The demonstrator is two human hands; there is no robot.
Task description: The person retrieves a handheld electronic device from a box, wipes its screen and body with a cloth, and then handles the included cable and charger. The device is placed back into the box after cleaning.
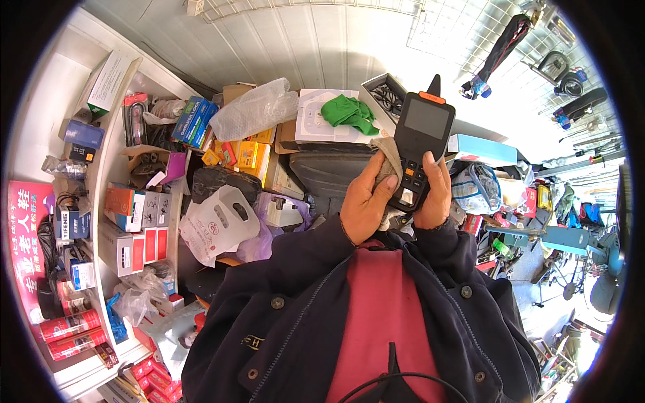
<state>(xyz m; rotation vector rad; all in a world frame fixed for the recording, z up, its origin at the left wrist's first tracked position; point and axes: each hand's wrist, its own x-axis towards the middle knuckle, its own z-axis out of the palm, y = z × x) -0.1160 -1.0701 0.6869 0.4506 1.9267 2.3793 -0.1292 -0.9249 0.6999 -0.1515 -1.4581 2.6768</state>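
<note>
A black handheld device [424,124] with a grey screen, a keypad, an orange top edge and a stubby antenna is held up in front of my chest. My right hand [435,195] grips its right side, the fingers partly behind it. Against its left side, my left hand [363,208] pinches a grey-brown cloth [390,158], thumb near the keys. The cloth touches the device's edge; part of it is hidden by my fingers. Beyond my hands, a green cloth [349,113] lies crumpled on a white box [316,134].
Shelves [101,221] packed with small boxes stand on the left. A white plastic bag [218,225] and a bubble-wrap bundle [259,107] lie left of my hands. A black case [329,178] sits just beyond them. At right are a clear bag [477,188] and a blue-white box [484,149].
</note>
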